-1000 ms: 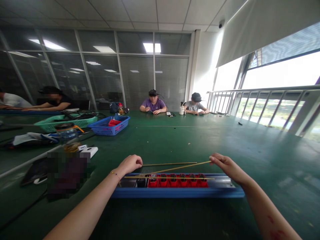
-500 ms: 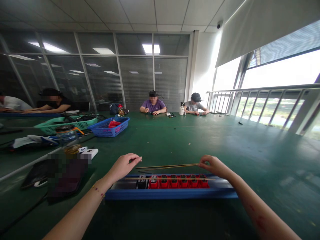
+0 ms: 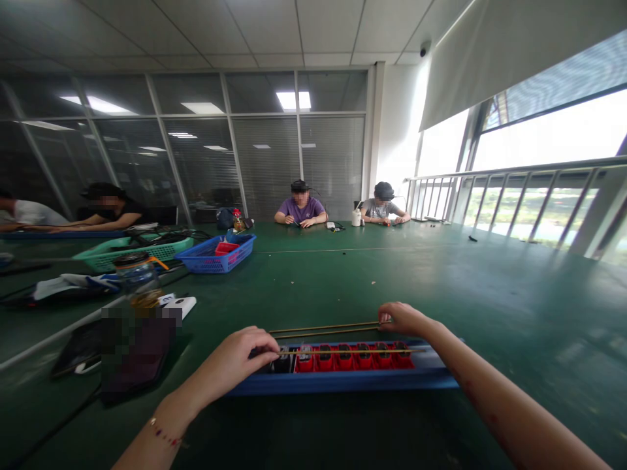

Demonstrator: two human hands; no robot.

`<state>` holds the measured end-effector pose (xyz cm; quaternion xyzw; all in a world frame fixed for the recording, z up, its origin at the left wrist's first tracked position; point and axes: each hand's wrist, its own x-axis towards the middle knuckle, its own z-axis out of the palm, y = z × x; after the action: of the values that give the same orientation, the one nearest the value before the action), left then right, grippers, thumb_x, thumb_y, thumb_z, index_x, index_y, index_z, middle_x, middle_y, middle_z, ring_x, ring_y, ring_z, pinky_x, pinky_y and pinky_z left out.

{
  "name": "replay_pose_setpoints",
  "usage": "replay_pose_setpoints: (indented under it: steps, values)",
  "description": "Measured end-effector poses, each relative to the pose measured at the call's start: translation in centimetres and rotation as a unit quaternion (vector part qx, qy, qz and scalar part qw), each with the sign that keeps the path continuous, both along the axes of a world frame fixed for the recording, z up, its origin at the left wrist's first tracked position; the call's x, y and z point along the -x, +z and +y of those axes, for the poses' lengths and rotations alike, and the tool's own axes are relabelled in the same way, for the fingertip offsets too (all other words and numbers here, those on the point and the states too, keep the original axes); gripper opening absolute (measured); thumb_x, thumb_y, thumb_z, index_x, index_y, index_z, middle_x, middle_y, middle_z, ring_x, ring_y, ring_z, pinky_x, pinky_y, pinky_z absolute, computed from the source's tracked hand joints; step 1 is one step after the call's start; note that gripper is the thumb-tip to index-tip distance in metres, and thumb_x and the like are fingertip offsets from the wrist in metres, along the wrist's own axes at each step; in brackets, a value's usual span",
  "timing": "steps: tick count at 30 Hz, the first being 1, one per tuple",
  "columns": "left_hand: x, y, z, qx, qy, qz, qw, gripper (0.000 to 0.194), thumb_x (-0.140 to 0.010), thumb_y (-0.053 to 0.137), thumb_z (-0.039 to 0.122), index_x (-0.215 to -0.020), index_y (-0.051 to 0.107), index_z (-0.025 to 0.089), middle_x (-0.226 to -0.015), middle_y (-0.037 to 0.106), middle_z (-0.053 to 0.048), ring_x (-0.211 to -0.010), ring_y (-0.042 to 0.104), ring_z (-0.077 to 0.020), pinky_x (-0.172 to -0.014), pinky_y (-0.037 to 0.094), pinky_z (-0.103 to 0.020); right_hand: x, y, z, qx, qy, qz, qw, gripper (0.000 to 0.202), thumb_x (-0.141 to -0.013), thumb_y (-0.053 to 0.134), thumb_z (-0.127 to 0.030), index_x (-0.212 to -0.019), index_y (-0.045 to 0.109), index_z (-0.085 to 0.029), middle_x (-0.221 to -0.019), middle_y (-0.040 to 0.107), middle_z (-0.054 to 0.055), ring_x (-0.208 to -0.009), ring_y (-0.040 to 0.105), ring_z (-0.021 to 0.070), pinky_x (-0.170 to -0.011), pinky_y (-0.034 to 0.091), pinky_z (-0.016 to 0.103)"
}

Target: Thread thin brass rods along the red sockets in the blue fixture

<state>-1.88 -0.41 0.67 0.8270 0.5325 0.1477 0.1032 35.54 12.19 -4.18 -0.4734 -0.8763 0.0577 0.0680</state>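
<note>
A long blue tray (image 3: pixel 343 383) stands before me, holding a row of red cups (image 3: pixel 344 366) with dark tops and a black one at the left end. Along the row lies a thin wooden stick (image 3: pixel 353 351); my left hand (image 3: pixel 247 352) is closed in a pinch at its left end. Just behind the tray are two more thin sticks (image 3: pixel 323 328), apart at the left. My right hand (image 3: pixel 401 318) has its fingers bent together around their right ends. The exact contact at those fingertips is partly hidden.
To the left stand a blue basket (image 3: pixel 215 262) with red pieces, a green basket (image 3: pixel 142 253) with dark cables, a jar (image 3: pixel 140 281) and a white device (image 3: pixel 182 309). Two people (image 3: pixel 300 210) sit across the green table, others at far left.
My left hand has come down from above the tray's back edge to the left end of the stick on the cups. My right hand has shifted slightly left at the two rear sticks.
</note>
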Motion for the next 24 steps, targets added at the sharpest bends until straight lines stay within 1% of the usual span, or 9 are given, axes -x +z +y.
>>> replay_pose_setpoints:
  steps: [3,6,10,13,16,19,22,24]
  values:
    - [0.1,0.5,-0.3,-0.037,-0.018,0.037,0.998,0.018,-0.079,0.046,0.034,-0.079,0.064,0.027,-0.082,0.063,0.002,-0.081,0.052,-0.0139,-0.072,0.037,-0.021,0.3,-0.1,0.0,0.013,-0.001,0.013,1.000,0.021,-0.070,0.056,-0.032,-0.087,0.062,-0.021,-0.079,0.066,0.003,-0.072,0.059,0.0175,-0.063,0.041,0.024]
    - [0.3,1.4,-0.5,-0.086,-0.021,0.052,0.995,0.021,-0.081,0.043,0.033,-0.082,0.063,0.027,-0.084,0.062,0.003,-0.081,0.052,-0.0135,-0.073,0.037,-0.021,0.3,-0.6,0.1,0.017,-0.004,0.041,0.999,0.021,-0.071,0.054,-0.031,-0.087,0.063,-0.020,-0.078,0.066,0.003,-0.070,0.059,0.0166,-0.063,0.042,0.023]
    - [1.7,2.6,0.0,-0.159,0.008,0.047,0.986,0.024,-0.081,0.041,0.038,-0.086,0.062,0.026,-0.089,0.062,0.002,-0.086,0.053,-0.0153,-0.079,0.037,-0.023,0.1,-1.2,0.2,0.022,-0.001,0.075,0.997,0.020,-0.071,0.053,-0.031,-0.082,0.065,-0.019,-0.078,0.065,0.003,-0.069,0.058,0.0156,-0.063,0.043,0.023]
    - [2.9,2.9,1.1,-0.174,0.047,0.042,0.983,0.026,-0.080,0.042,0.040,-0.086,0.062,0.025,-0.092,0.062,0.000,-0.088,0.053,-0.0176,-0.080,0.037,-0.024,0.0,-1.3,0.1,0.021,-0.007,0.091,0.996,0.018,-0.070,0.054,-0.030,-0.079,0.065,-0.018,-0.076,0.065,0.004,-0.069,0.058,0.0158,-0.062,0.042,0.023]
    - [3.3,2.2,2.5,-0.138,0.058,0.042,0.988,0.026,-0.080,0.041,0.039,-0.084,0.063,0.026,-0.090,0.063,0.001,-0.085,0.054,-0.0171,-0.075,0.038,-0.023,-0.1,-1.3,0.1,0.035,-0.026,0.109,0.993,0.020,-0.073,0.051,-0.030,-0.081,0.064,-0.017,-0.076,0.065,0.004,-0.069,0.058,0.0157,-0.061,0.042,0.022]
    - [2.7,0.7,3.9,-0.075,0.040,0.047,0.995,0.023,-0.079,0.044,0.035,-0.079,0.064,0.026,-0.085,0.063,0.001,-0.078,0.056,-0.0151,-0.069,0.038,-0.022,-0.6,-1.3,0.3,0.036,-0.070,0.112,0.991,0.026,-0.079,0.042,-0.032,-0.088,0.062,-0.018,-0.078,0.065,0.004,-0.070,0.058,0.0155,-0.061,0.041,0.022]
    - [1.7,-0.7,5.1,-0.022,0.035,0.058,0.997,0.020,-0.076,0.048,0.035,-0.075,0.065,0.024,-0.081,0.062,0.000,-0.075,0.056,-0.0151,-0.068,0.038,-0.022,-1.2,-1.4,0.4,-0.003,-0.158,0.043,0.986,0.033,-0.084,0.034,-0.035,-0.083,0.062,-0.018,-0.079,0.065,0.007,-0.073,0.058,0.0178,-0.059,0.038,0.024]
    - [1.2,-1.3,5.8,-0.009,0.035,0.066,0.997,0.020,-0.075,0.049,0.036,-0.074,0.064,0.023,-0.084,0.061,-0.002,-0.078,0.055,-0.0158,-0.070,0.038,-0.023,-1.3,-1.6,0.4,-0.015,-0.199,-0.010,0.980,0.035,-0.085,0.032,-0.036,-0.081,0.061,-0.018,-0.081,0.065,0.009,-0.074,0.058,0.0200,-0.058,0.037,0.026]
